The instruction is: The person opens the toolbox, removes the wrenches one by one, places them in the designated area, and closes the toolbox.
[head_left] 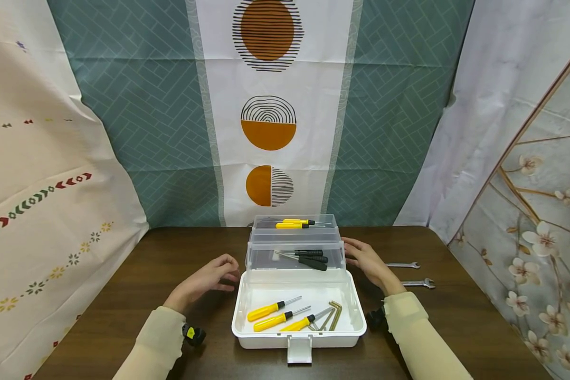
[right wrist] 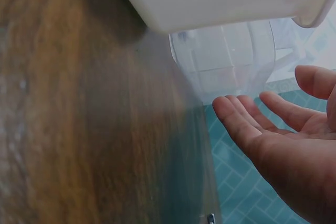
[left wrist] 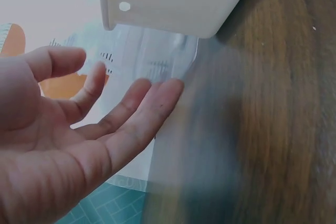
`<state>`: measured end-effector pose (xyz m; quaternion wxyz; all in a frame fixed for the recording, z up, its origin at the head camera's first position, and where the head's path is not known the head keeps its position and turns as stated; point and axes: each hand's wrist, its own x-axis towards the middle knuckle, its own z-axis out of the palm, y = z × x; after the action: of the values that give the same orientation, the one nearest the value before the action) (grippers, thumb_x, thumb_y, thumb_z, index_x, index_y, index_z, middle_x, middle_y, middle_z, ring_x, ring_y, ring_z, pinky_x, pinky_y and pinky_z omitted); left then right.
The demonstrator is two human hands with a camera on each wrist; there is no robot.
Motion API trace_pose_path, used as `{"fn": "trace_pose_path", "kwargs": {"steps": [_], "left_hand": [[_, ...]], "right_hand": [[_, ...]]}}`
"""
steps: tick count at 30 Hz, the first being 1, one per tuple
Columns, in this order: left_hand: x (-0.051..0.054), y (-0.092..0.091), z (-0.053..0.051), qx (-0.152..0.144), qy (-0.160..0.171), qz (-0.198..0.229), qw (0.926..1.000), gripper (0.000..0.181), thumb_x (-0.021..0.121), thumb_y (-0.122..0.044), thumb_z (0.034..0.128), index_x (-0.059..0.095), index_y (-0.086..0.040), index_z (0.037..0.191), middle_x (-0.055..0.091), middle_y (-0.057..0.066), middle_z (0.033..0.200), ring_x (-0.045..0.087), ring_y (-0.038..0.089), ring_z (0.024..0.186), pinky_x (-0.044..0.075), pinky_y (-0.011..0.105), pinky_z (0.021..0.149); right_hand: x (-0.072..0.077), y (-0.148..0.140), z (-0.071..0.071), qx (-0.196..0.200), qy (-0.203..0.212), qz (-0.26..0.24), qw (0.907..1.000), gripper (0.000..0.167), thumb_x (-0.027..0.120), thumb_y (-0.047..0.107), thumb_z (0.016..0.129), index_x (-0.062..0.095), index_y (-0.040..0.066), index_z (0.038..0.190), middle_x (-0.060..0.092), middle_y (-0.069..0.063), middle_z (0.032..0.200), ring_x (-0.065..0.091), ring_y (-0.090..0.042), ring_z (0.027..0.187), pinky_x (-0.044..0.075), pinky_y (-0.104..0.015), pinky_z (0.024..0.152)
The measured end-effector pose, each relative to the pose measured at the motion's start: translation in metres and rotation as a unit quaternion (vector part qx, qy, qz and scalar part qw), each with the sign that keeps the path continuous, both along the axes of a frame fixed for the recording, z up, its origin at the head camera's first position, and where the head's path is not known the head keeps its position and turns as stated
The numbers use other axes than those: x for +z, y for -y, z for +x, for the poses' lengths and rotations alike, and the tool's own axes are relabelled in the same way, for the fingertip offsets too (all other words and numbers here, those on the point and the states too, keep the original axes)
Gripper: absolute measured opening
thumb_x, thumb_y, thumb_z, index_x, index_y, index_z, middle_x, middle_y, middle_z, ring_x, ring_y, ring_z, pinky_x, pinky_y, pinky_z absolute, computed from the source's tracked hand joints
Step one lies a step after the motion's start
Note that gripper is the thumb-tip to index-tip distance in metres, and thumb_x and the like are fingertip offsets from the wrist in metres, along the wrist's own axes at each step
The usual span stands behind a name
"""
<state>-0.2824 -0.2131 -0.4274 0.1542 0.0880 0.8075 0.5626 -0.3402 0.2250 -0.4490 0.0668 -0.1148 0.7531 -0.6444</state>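
Note:
A white toolbox stands on the table with its clear lid tipped back. Inside the box lie three yellow-handled screwdrivers and several L-shaped hex keys. Black-handled screwdrivers and small yellow screwdrivers are in the lid's compartments. My left hand hovers left of the box, fingers loosely bent and holding nothing. On the other side my right hand has its fingers extended beside the lid's right edge; whether they touch it I cannot tell. The right palm holds nothing.
Two wrenches, a far wrench and a near wrench, lie right of the box, partly behind my right forearm. A patterned cloth hangs behind the wooden table, with more cloth at both sides.

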Motion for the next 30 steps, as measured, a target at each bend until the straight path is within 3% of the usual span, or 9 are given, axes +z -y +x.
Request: {"fn": "trace_pose_path", "kwargs": {"steps": [9,19,24,30], "left_hand": [[-0.004,-0.011,-0.016,0.048,-0.025,0.007,0.9985,0.029,0.044,-0.020,0.1100,0.047,0.003,0.128,0.053,0.024,0.131,0.060,0.038,0.116,0.059,0.051,0.094],[-0.008,-0.021,-0.033,0.076,-0.045,0.027,0.9958,0.041,0.042,-0.019,0.1100,0.044,0.002,0.145,0.052,0.030,0.140,0.058,0.043,0.126,0.052,0.056,0.104],[-0.013,-0.028,-0.043,0.080,-0.031,0.050,0.9950,0.049,0.039,-0.018,0.1086,0.038,0.001,0.154,0.055,0.027,0.141,0.058,0.042,0.129,0.051,0.053,0.106],[-0.023,-0.033,-0.052,0.076,-0.017,0.083,0.9935,0.053,0.038,-0.023,0.1114,0.034,0.003,0.157,0.047,0.027,0.152,0.050,0.045,0.138,0.046,0.056,0.111]], "right_hand": [[-0.001,0.003,-0.001,-0.006,0.000,0.000,1.0000,0.052,0.043,0.018,0.113,0.034,-0.010,0.156,0.044,-0.031,0.154,0.046,-0.038,0.140,0.042,-0.052,0.115],[-0.002,0.009,-0.006,-0.021,0.012,-0.011,0.9997,0.052,0.044,0.019,0.113,0.034,-0.008,0.156,0.042,-0.028,0.156,0.043,-0.038,0.143,0.041,-0.051,0.116],[-0.004,0.014,-0.009,-0.024,0.025,-0.029,0.9990,0.052,0.042,0.018,0.113,0.034,-0.007,0.157,0.043,-0.028,0.156,0.042,-0.035,0.143,0.036,-0.054,0.119],[-0.006,0.015,-0.008,-0.025,0.037,-0.049,0.9978,0.052,0.039,0.018,0.113,0.030,-0.005,0.159,0.043,-0.029,0.155,0.041,-0.038,0.143,0.035,-0.056,0.120]]}}
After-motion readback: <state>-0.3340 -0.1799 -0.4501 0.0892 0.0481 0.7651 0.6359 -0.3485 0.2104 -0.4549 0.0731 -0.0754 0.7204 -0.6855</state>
